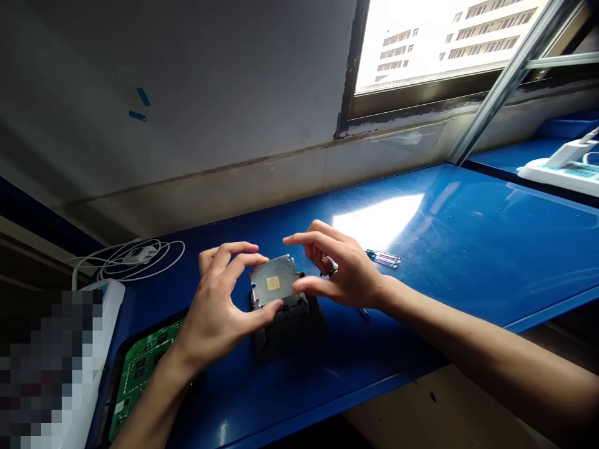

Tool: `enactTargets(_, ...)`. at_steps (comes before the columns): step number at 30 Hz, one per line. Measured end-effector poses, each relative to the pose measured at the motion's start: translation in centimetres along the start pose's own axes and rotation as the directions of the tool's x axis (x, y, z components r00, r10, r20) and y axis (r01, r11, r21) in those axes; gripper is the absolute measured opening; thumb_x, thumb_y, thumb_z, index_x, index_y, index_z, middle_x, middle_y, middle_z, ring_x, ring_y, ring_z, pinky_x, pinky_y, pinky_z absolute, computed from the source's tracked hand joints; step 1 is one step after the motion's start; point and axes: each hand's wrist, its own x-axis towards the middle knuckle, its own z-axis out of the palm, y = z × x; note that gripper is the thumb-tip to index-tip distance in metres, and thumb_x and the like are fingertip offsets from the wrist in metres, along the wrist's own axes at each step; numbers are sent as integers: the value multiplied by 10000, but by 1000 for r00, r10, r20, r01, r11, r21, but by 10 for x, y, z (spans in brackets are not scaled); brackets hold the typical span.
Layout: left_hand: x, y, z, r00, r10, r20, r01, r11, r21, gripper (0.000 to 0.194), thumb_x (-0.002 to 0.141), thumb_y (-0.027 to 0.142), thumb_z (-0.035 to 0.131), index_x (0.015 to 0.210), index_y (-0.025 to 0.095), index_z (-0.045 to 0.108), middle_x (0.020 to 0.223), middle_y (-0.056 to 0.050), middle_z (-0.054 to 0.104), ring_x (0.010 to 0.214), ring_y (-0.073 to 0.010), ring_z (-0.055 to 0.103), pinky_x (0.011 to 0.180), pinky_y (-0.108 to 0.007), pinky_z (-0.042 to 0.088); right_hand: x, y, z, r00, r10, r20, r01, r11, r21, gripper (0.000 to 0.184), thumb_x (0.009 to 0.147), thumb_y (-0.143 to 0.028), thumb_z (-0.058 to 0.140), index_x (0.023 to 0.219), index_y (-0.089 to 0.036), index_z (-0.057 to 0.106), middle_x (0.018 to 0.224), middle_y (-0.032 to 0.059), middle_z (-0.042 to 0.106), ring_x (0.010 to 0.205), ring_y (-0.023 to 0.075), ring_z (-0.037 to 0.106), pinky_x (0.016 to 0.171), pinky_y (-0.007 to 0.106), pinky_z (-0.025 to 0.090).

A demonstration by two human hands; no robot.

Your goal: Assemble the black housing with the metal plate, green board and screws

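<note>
Metal plate (281, 268), roughly square with no clear long axis, lay atop black housing (294, 310) on blue table (468, 249). Plate sat right of left hand (218, 302), left of right hand (345, 265); left hand nearer. Left thumb and fingers, widely parted, bracketed plate; grip unconfirmed. Right hand stood open, holding nothing seen, thumb at right edge. Circuit board (146, 362) lay near left; clear-handled tools (384, 258), far right.

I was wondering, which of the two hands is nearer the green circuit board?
The left hand: its forearm partly hides the green circuit board, while the right hand is on the metal plate's other side.
</note>
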Motion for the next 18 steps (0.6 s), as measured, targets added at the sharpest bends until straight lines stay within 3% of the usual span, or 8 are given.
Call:
enactTargets(3, 0, -1, 3, 995, -60, 80, 63, 997, -40, 385, 757, 412, 814, 1110, 317, 693, 1343, -23, 579, 1292, -337, 426, 1091, -514, 439, 2, 4, -1, 995, 29, -94, -39, 994, -105, 324, 977, -399, 665, 1152, -128, 696, 796, -12, 535, 612, 93, 473, 586, 246, 455)
enactTargets(5, 0, -2, 5, 986, -87, 141, 97, 993, -63, 375, 747, 419, 816, 1093, 328, 702, 1364, -15, 567, 1321, -340, 413, 1117, -534, 423, 2, 6, 0, 994, 62, -96, -75, 987, -145, 245, 984, -317, 658, 1102, -112, 721, 782, -10, 550, 599, 88, 482, 593, 245, 454)
enactTargets(10, -1, -5, 11, 958, -130, 255, 152, 986, -68, 358, 728, 419, 815, 1061, 336, 715, 1388, -6, 557, 1359, -354, 389, 1152, -571, 391, 1, 8, 5, 998, 58, -32, -63, 983, -174, 197, 956, -260, 690, 1054, -101, 752, 788, 7, 609, 575, 76, 501, 575, 227, 452)
enactTargets(18, -3, -9, 18, 934, -154, 321, 179, 983, -49, 375, 724, 449, 827, 1058, 324, 711, 1356, -22, 577, 1343, -353, 393, 1138, -576, 391, 1, 1, 2, 995, -36, -98, 16, 979, -201, 117, 950, -179, 678, 922, -111, 768, 718, -5, 615, 538, 60, 465, 553, 204, 432)
